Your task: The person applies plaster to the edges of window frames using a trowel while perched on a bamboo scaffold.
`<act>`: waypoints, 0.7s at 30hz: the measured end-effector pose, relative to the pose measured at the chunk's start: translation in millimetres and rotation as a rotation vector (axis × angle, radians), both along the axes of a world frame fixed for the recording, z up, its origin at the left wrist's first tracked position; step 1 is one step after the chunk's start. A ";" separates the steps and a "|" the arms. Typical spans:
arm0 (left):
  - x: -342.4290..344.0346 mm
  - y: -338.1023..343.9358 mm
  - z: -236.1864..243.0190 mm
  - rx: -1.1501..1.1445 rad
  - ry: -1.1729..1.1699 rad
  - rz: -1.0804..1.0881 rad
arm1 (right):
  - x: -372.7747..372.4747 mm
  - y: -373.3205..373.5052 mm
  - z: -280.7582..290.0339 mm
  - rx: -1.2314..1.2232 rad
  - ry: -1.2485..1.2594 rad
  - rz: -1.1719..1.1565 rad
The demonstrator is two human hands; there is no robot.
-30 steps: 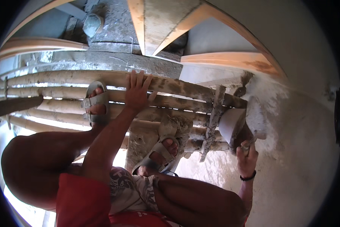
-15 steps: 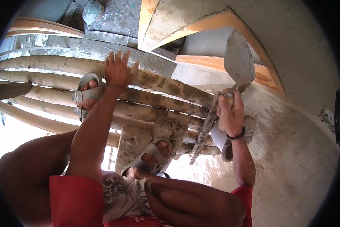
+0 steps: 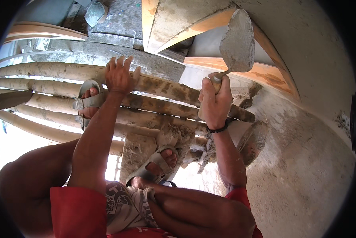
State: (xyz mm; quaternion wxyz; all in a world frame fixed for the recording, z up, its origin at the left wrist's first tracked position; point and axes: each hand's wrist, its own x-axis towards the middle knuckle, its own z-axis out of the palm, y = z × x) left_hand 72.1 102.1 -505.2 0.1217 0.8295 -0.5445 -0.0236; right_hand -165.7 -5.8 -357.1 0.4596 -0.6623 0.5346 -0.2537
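Note:
My right hand (image 3: 216, 101) is wrapped round the handle of a trowel (image 3: 238, 43), whose mortar-smeared blade points up and away, in front of a wood-edged arched opening. Spread fingers of my left hand (image 3: 120, 77) lie over the farthest of several bamboo poles (image 3: 162, 85), which carry dark mortar stains. Beside my right forearm is a round, mortar-coated vessel (image 3: 254, 144), partly hidden by the arm. Clumps of mortar (image 3: 172, 133) cling to the poles between my hands.
My sandalled feet (image 3: 162, 162) stand on the pole platform, with bright gaps between the poles. A rough plastered wall (image 3: 296, 158) rises at the right. The arch's orange wooden edging (image 3: 269, 43) lies ahead. A pale bucket (image 3: 96, 14) sits at the far left on a stained surface.
My right hand has moved left with the trowel, and the blade has swung left and farther up. The round vessel beside my arm shows more now. My left hand has barely shifted.

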 end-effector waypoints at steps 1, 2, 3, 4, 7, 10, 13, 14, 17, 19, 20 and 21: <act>-0.2 -0.2 0.0 -0.003 -0.005 0.002 | 0.1 0.4 -0.7 0.003 0.003 -0.004; 0.6 -0.1 0.2 -0.003 -0.002 0.002 | 0.3 0.6 -1.6 0.005 0.007 -0.009; 0.4 -0.3 0.5 -0.004 0.005 0.001 | 0.1 0.8 -3.6 0.003 0.023 -0.012; 0.1 -0.5 0.6 -0.005 0.012 0.000 | 0.3 0.8 -6.2 0.001 0.040 -0.015; 0.5 -0.3 0.1 0.006 0.003 -0.001 | 2.1 2.1 -8.4 -0.019 0.071 -0.007; -0.4 -0.5 -0.2 0.015 -0.006 0.004 | 8.3 3.6 -5.2 -0.004 0.061 -0.007; -0.1 -0.6 -1.3 0.013 -0.006 0.000 | 18.0 4.6 -2.7 -0.009 0.063 -0.037; 0.1 -0.6 -2.2 0.013 0.001 0.001 | 21.4 5.4 -2.5 -0.018 0.069 -0.050; 0.7 -0.1 -5.1 0.008 0.015 0.000 | 32.4 12.4 -2.6 -0.046 0.124 -0.075; 1.1 0.1 -3.9 -0.002 0.017 -0.008 | 41.2 14.4 6.2 -0.082 0.223 -0.068; 1.5 -0.5 -3.5 -0.003 0.011 -0.011 | 44.7 13.8 11.7 -0.100 0.272 -0.064; 0.8 -0.8 -0.7 -0.002 0.006 -0.013 | 46.1 12.6 16.0 -0.070 0.287 -0.066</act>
